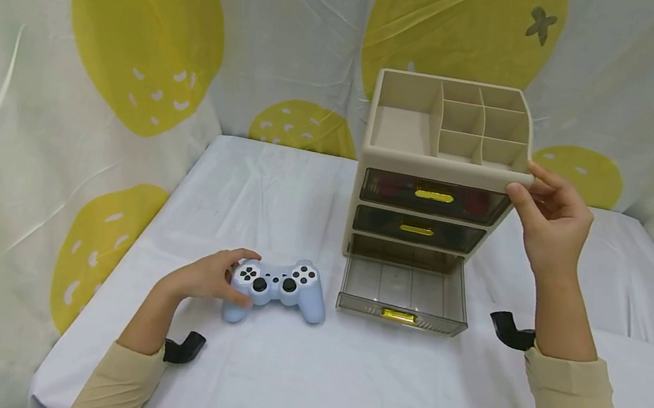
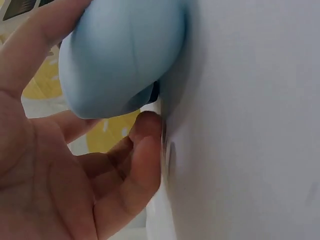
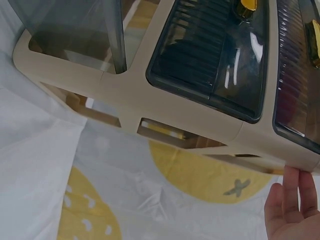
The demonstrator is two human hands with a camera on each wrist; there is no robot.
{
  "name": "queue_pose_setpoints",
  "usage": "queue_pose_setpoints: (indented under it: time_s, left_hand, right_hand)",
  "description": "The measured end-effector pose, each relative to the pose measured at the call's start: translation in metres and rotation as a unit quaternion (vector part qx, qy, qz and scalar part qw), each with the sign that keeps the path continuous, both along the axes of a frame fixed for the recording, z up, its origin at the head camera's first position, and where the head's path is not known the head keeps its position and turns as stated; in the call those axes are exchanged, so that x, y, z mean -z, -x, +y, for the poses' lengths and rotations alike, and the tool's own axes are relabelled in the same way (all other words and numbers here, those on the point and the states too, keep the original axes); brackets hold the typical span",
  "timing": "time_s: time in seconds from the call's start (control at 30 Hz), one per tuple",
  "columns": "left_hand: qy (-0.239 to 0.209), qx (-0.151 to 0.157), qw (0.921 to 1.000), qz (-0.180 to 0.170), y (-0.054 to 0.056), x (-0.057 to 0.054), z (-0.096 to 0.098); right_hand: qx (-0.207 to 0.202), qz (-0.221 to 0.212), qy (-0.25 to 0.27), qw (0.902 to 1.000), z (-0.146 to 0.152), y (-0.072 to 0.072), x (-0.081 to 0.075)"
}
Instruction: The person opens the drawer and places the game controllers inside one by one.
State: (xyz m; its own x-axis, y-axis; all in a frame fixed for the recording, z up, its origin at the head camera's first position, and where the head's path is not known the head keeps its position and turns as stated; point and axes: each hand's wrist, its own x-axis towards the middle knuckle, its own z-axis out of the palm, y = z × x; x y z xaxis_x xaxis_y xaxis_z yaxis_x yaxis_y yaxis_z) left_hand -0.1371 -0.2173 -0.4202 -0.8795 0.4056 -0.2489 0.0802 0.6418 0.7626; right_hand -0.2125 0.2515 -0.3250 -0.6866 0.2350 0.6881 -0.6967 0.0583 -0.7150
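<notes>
On the white-covered table lies a light blue game controller point(image 1: 269, 284) with black sticks and buttons. My left hand point(image 1: 213, 276) grips its left end, thumb at the near side and fingers at the far side. In the left wrist view the blue grip point(image 2: 120, 55) fills the top, close against the cloth. A beige desktop drawer organizer point(image 1: 444, 170) stands right of the controller. Its bottom drawer point(image 1: 402, 312), transparent grey with a gold handle, is pulled out and bare inside. My right hand point(image 1: 555, 222) pinches the organizer's upper right front corner.
Two upper drawers are closed; reddish shapes show dimly behind the top drawer's front point(image 1: 468, 203). Divided compartments point(image 1: 484, 122) form the organizer's top. Lemon-print cloth point(image 1: 302, 36) hangs behind and at the sides. Black wrist mounts point(image 1: 185, 348) stick out from both wrists.
</notes>
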Motion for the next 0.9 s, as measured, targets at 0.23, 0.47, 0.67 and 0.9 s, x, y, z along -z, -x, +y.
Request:
queue_pose_setpoints:
  time_s: [0.23,0.47,0.67,0.9]
  left_hand:
    - [-0.01,-0.007,0.9998,-0.016,-0.0006,0.0044,0.0024]
    - [-0.023,-0.015,0.9996,-0.001,-0.0001,0.0064,0.0034]
    - [-0.075,-0.001,0.9972,0.004,0.0019,0.0077,0.0032]
    - [-0.102,-0.002,0.9948,0.003,0.0032,0.0088,0.0003]
  right_hand:
    - [0.007,-0.002,-0.007,1.0,0.0005,0.0,0.0006]
    - [0.009,-0.004,-0.006,0.9999,0.0002,0.0006,0.0007]
    - [0.007,-0.004,-0.009,0.9999,0.0003,0.0007,0.0009]
    - [0.014,-0.004,-0.017,0.9998,0.0011,0.0002,0.0011]
